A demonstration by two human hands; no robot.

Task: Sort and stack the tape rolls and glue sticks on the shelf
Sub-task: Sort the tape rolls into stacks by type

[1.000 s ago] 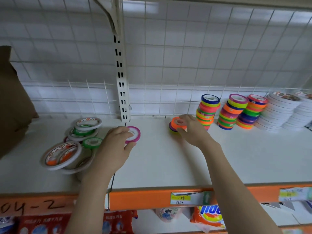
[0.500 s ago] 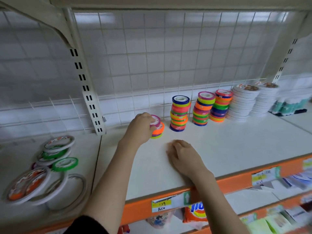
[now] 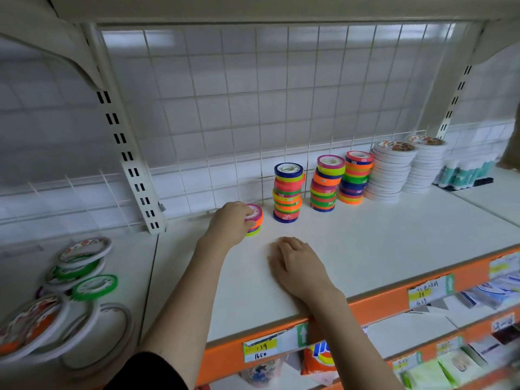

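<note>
My left hand (image 3: pixel 229 222) grips a pink tape roll (image 3: pixel 255 213) sitting on top of a short stack of orange and yellow-green rolls (image 3: pixel 254 229) on the white shelf (image 3: pixel 365 243). My right hand (image 3: pixel 298 266) rests on the shelf in front, fingers curled under, holding nothing. To the right stand three tall stacks of coloured tape rolls (image 3: pixel 288 192), (image 3: pixel 326 184), (image 3: pixel 356 177), then two stacks of white tape rolls (image 3: pixel 389 170), (image 3: pixel 425 164). Glue sticks (image 3: pixel 464 173) stand at the far right.
A loose pile of wide white, green and orange tape rolls (image 3: pixel 64 294) lies on the left shelf section. A slotted upright post (image 3: pixel 132 170) and wire grid back wall (image 3: pixel 253 108) bound the shelf. Orange price rail (image 3: pixel 380 305) runs along the front edge; packaged goods sit below.
The left hand carried the pink roll rightward and set it on the short stack. The right hand left that stack and came back onto the shelf. The view swung right.
</note>
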